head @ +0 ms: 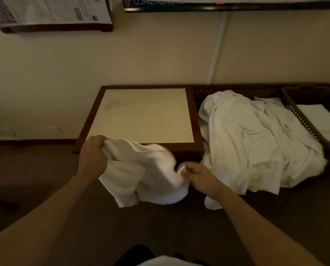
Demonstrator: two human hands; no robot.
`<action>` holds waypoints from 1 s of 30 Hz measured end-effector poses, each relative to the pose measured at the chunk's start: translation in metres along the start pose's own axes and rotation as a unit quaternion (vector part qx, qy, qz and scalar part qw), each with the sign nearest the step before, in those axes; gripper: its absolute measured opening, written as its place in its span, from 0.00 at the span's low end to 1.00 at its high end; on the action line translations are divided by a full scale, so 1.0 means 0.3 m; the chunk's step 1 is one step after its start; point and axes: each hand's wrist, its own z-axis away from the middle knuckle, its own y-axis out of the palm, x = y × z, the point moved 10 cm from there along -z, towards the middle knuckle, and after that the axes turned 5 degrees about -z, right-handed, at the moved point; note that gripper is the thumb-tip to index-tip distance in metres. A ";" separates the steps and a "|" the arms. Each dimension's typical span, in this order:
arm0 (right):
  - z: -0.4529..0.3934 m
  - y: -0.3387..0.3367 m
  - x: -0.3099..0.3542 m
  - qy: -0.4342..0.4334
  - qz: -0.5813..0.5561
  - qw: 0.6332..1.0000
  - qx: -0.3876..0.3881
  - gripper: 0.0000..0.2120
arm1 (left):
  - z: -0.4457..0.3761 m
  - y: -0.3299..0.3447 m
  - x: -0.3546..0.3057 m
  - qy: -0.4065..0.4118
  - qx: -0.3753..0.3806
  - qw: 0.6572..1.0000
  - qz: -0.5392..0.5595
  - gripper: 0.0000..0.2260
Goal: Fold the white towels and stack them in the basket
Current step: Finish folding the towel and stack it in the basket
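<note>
**Towel held between both hands at the table's near edge**

Head view: a low table (141, 116) with a pale top and dark wood frame stands against a beige wall (141, 50), on brown carpet (35, 169). Beside it lies a heap of white towels (256, 141); a dark basket (302, 120) at far right holds a folded one. The left hand (92, 154) grips a bunched towel (146, 175); the right hand (200, 174) pinches its other end.
</note>
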 end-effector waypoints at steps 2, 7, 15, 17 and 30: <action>0.001 0.008 -0.050 0.050 -0.046 0.997 0.045 0.11 | -0.003 -0.005 0.040 -0.036 -0.007 0.999 0.018 0.15; 0.025 -0.341 0.006 -0.031 -0.042 0.928 -0.370 0.11 | -0.024 0.022 0.038 0.032 0.036 0.999 -0.008 0.17; -0.005 -0.299 0.140 -0.083 -0.045 0.875 -0.475 0.08 | -0.099 0.132 0.135 0.056 0.130 0.989 -0.030 0.18; 0.003 -0.280 0.133 -0.074 -0.067 0.857 -0.506 0.08 | -0.110 0.137 0.126 0.082 0.129 0.988 -0.011 0.16; 0.008 -0.200 0.138 -0.056 -0.126 0.769 -0.625 0.09 | -0.188 0.104 0.144 0.234 0.117 0.963 -0.061 0.11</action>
